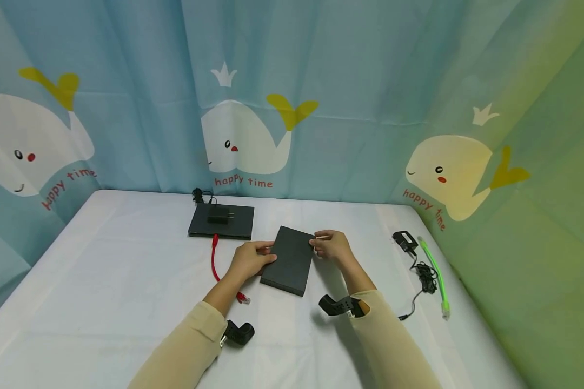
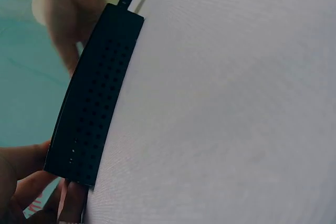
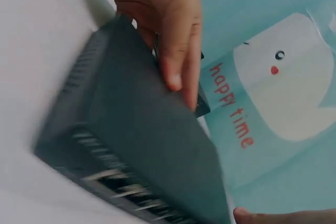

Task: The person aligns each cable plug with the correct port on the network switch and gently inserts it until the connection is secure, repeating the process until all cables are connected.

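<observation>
A black network switch [image 1: 288, 260] is tilted over the white cloth between both hands, its row of ports in sight in the right wrist view. My left hand [image 1: 250, 259] grips its left edge, thumb on the top face and fingers beneath. At the far right corner, my right hand [image 1: 332, 245] holds the edge with curled fingers. Vent holes line the side of the switch [image 2: 100, 103] in the left wrist view. Only one finger of the right hand [image 3: 286, 217] shows at the bottom of the right wrist view, its tip right at the switch's edge.
Behind the left hand lies another flat black box [image 1: 243, 222] with a black plug adapter [image 1: 218, 216] on top. A red network cable [image 1: 213, 262] runs beside that hand. Over on the right are a black power adapter [image 1: 405, 240] with bundled cord and a green network cable [image 1: 439, 278].
</observation>
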{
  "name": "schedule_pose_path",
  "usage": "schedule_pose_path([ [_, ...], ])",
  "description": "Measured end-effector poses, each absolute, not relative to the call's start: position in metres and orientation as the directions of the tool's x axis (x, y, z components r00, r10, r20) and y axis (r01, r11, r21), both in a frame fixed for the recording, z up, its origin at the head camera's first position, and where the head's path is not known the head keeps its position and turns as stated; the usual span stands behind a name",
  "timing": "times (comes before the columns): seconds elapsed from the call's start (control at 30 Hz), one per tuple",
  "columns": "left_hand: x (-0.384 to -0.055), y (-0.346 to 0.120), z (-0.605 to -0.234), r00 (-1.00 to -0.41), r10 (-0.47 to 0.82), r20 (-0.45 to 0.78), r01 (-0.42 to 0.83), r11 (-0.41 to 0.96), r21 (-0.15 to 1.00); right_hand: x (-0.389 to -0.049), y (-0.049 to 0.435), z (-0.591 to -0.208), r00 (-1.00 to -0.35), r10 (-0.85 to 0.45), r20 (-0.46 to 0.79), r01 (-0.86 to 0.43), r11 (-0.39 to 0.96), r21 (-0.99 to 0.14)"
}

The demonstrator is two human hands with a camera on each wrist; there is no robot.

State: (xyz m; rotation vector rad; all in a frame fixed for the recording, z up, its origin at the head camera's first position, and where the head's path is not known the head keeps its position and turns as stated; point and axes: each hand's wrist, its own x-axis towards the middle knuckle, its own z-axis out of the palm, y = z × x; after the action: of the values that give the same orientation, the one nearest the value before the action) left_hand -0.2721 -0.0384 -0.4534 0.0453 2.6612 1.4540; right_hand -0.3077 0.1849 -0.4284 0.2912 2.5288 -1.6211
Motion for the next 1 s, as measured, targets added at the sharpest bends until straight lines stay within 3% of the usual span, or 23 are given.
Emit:
schedule_pose_path([
  [0.2, -0.271, -0.038, -0.458, -0.994, 0.077, -0.082, -0.027, 0.539, 0.842, -0.333, 0.170, -0.408, -0.987, -0.046, -0.155, 0.092, 0.631, -0.770],
  [0.4, -0.271, -0.037, -0.461, -0.992, 0.091, -0.088, -0.028, 0.522, 0.853, -0.351, 0.159, -0.407, -0.948, -0.186, -0.257, 0.040, 0.735, -0.677],
  [0.83, -0.252, -0.048, -0.455, -0.992, 0.104, -0.071, -0.003, 0.541, 0.841, -0.378, 0.164, -0.424, -0.905, -0.287, -0.313, -0.015, 0.758, -0.652],
  [1.0, -0.242, -0.050, -0.458, -0.994, 0.096, -0.046, 0.006, 0.489, 0.872, -0.365, 0.158, -0.412, -0.912, -0.262, -0.317, 0.004, 0.765, -0.644],
])
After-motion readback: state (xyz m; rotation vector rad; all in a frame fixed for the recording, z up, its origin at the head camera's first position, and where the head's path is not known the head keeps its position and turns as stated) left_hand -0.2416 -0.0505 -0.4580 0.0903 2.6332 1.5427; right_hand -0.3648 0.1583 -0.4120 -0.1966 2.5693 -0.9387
